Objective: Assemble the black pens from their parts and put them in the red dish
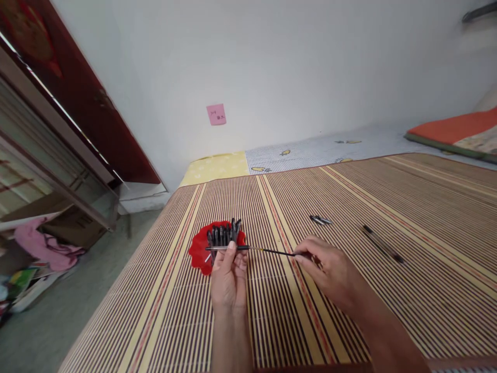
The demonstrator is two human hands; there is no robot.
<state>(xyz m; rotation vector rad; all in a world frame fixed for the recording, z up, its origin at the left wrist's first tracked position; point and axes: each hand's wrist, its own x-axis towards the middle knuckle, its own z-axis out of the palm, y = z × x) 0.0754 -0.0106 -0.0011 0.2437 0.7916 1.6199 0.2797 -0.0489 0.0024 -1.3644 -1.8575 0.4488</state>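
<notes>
Thumb and fingers of my left hand [228, 277] are closed on a pen barrel [216, 248], held level. From the barrel's right end a thin dark refill [276, 252] stretches across to my right hand [326, 267], whose thumb and forefinger pinch its far end. Whether the refill's tip is still inside the barrel I cannot tell. Just beyond my left hand lies a red dish [199, 247] with a wavy rim. Several black pens [221, 235] rest in it side by side, partly hidden by that hand.
Small black and clear pen parts [320, 220] lie on the striped mat [279, 311], beyond my right hand. Farther right is a long thin pen piece [382, 243] with dark ends. A pink note [216, 114] is on the wall; folded bedding [454, 129] sits at the far right.
</notes>
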